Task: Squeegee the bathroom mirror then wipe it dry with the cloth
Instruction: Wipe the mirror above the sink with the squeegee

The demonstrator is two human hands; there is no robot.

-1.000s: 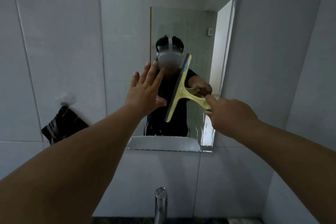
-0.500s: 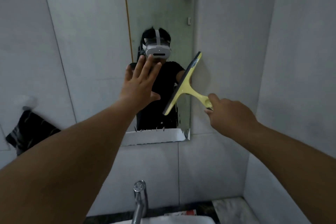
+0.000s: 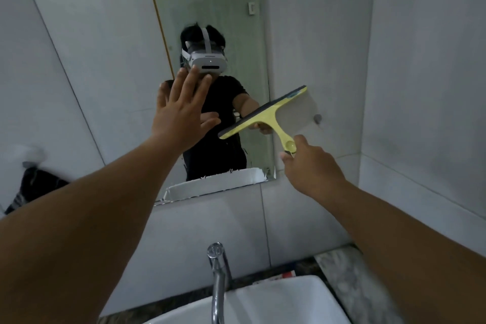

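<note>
The right hand (image 3: 313, 168) grips the handle end of the yellow squeegee (image 3: 268, 116), which looks light and stiff, at the mirror's (image 3: 210, 8) four o'clock edge, while the left hand (image 3: 178, 110) is spread open, holding nothing.

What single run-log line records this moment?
right hand: holds squeegee | blade: mirror's right edge, tilted | left hand: open, raised | cloth: untouched
</note>
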